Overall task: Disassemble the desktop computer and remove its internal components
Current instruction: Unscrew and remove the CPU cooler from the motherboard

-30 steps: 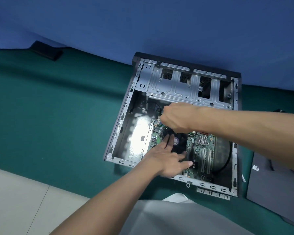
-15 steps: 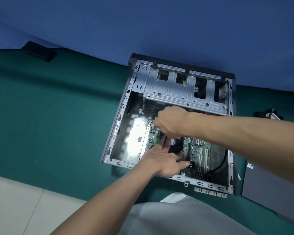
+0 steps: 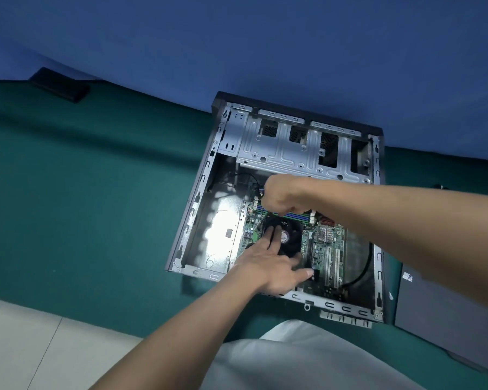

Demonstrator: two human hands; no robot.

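An open desktop case (image 3: 200,175) lies flat on green cloth, its metal drive cage (image 3: 288,150) at the far side. Inside sits the green motherboard (image 3: 324,249) with a black CPU fan (image 3: 289,235). My left hand (image 3: 271,266) rests flat on the fan, fingers straight and spread. My right hand (image 3: 282,195) is curled above the board's far left corner, by the blue memory slots (image 3: 296,215) and a dark cable (image 3: 254,178). What its fingers pinch is hidden under the hand.
The removed grey side panel (image 3: 448,319) lies right of the case. A flat black object (image 3: 59,84) sits at the far left by the blue backdrop. A black cable (image 3: 361,274) curves along the case's right inner side. White cloth (image 3: 293,358) fills the near foreground.
My right hand has lifted slightly off the board, uncovering the blue memory slots. My left hand stays on the fan.
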